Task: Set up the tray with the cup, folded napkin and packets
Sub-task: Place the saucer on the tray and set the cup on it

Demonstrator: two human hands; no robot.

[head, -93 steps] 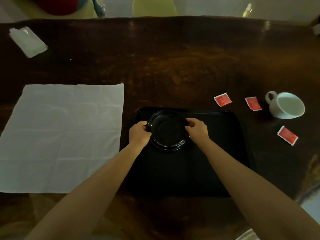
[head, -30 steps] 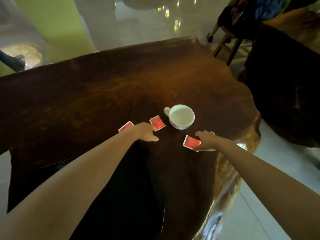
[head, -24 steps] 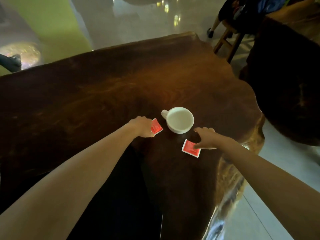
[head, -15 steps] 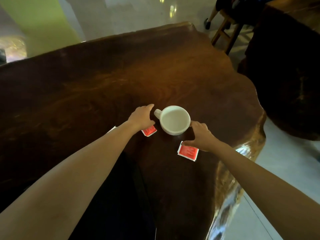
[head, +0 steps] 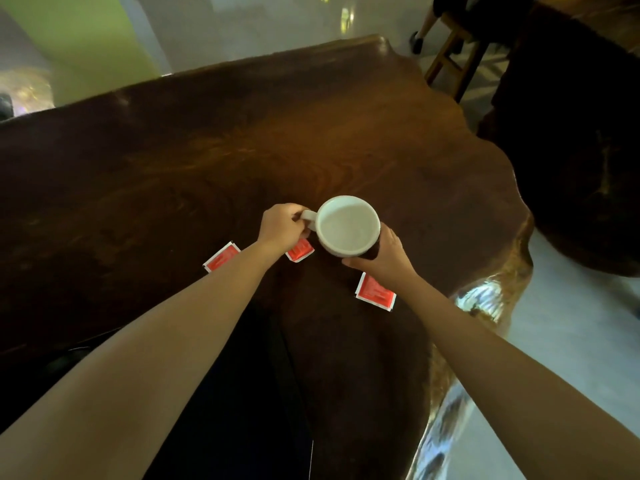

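The plain white, empty cup (head: 348,226) has its handle pinched by the left hand (head: 282,231), the right hand (head: 388,255) wrapping its side.

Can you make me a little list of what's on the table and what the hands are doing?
cup: white, looks empty, upright
left hand: grips the cup's handle
right hand: holds the cup's side
packets: three red ones, flat on the table, near the cup
tray: black, partly hidden by the left arm
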